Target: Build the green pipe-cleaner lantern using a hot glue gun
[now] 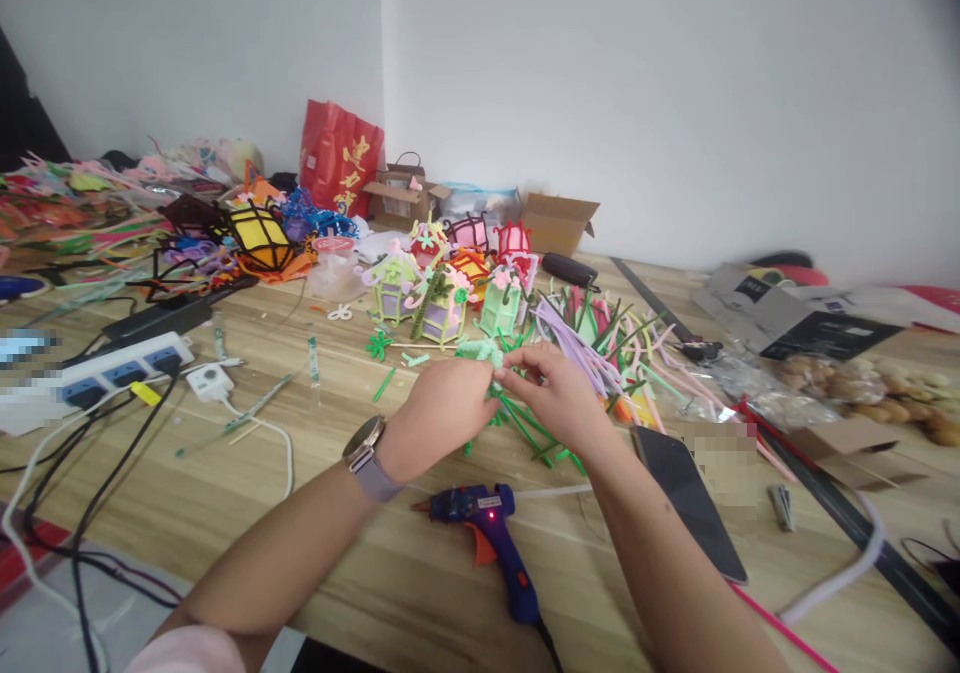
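Left hand (442, 405): fingers closed on a light-green pipe cleaner piece (484, 353) — held above the wooden table (360, 513).
Right hand (551, 393): fingertips pinched on the same piece, touching the left hand.
Glue gun (487, 533): lying on the table — just below both hands.
Phone (686, 498): beside the right forearm.

Plain white walls (600, 73) meet in a corner behind the wooden table (360, 573)

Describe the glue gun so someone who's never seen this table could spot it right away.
On the wooden table, look at the near edge, just below the left hand and right hand. The glue gun lies there on its side: blue, with an orange trigger and a small red light, the only tool of that shape.
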The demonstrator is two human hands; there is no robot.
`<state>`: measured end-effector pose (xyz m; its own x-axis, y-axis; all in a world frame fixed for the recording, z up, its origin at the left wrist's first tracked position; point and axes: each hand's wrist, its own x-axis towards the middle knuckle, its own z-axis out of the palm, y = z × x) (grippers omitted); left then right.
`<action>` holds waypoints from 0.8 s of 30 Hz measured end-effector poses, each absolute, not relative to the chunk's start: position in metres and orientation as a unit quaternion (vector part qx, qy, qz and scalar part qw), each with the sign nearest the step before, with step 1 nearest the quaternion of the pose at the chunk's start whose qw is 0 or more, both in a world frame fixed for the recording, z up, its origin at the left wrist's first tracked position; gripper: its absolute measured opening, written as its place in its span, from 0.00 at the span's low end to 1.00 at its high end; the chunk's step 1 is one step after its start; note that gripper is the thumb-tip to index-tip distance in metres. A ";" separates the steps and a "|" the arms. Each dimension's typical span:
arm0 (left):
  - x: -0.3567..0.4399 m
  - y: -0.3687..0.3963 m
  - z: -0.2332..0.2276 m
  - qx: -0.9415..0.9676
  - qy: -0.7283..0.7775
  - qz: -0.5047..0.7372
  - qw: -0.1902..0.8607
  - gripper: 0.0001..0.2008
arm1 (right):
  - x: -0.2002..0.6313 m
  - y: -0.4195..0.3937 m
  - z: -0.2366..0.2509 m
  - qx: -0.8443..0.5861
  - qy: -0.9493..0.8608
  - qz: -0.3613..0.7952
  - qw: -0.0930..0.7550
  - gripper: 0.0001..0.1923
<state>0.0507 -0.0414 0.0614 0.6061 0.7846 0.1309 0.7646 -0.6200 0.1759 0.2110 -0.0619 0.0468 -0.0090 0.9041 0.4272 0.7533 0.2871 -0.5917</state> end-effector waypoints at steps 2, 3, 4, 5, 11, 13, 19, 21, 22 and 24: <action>0.051 -0.041 0.061 0.895 0.431 0.098 0.052 0.14 | 0.210 -0.062 0.047 -0.589 -0.703 0.099 0.387 0.04; 0.051 -0.040 0.062 0.895 0.431 0.098 0.055 0.14 | 0.210 -0.062 0.047 -0.589 -0.702 0.099 0.387 0.04; 0.051 -0.040 0.062 0.895 0.432 0.099 0.060 0.14 | 0.210 -0.063 0.047 -0.589 -0.702 0.101 0.387 0.04; 0.050 -0.040 0.062 0.894 0.431 0.100 0.065 0.14 | 0.210 -0.063 0.047 -0.589 -0.703 0.102 0.386 0.04; 0.049 -0.039 0.064 0.892 0.431 0.109 0.082 0.14 | 0.211 -0.062 0.045 -0.583 -0.706 0.099 0.390 0.04; 0.049 -0.040 0.065 0.889 0.434 0.115 0.088 0.14 | 0.211 -0.062 0.045 -0.584 -0.706 0.100 0.389 0.04; 0.049 -0.042 0.068 0.880 0.442 0.131 0.113 0.16 | 0.210 -0.063 0.047 -0.584 -0.706 0.107 0.385 0.04; 0.050 -0.042 0.068 0.877 0.444 0.138 0.119 0.17 | 0.210 -0.063 0.047 -0.583 -0.709 0.105 0.383 0.04; 0.050 -0.042 0.068 0.876 0.446 0.140 0.121 0.17 | 0.210 -0.063 0.047 -0.582 -0.710 0.104 0.383 0.04; 0.050 -0.042 0.067 0.874 0.447 0.143 0.127 0.16 | 0.210 -0.062 0.047 -0.579 -0.711 0.103 0.386 0.04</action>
